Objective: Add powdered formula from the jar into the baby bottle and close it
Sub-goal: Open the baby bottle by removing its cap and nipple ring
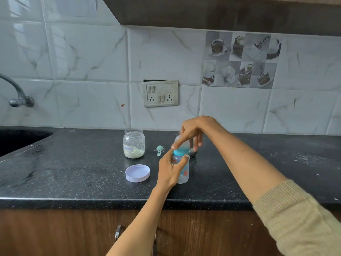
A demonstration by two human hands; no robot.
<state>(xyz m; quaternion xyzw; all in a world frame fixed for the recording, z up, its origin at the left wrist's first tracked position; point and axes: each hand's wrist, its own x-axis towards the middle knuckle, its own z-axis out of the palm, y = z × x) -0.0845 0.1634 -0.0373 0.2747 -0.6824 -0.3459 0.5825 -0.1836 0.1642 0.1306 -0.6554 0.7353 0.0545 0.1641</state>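
A clear baby bottle [183, 174] with a teal collar and a clear cap stands upright on the black counter [73, 172]. My left hand [170, 170] wraps around the bottle's body from the left. My right hand [191, 132] reaches down from above, its fingers curled around the cap at the top of the bottle. To the left stands an open glass jar [134, 144] with white powder in its bottom. Its white lid [137, 173] lies upturned in front of it. A small teal scoop [159, 149] lies between jar and bottle.
A sink [18, 139] is sunk into the counter at the far left, under a metal tap [16, 93]. A switch and socket plate [160, 93] is on the tiled wall behind. A small dark object [192, 153] sits partly hidden behind the bottle. Wooden cabinet doors run below the counter's front edge.
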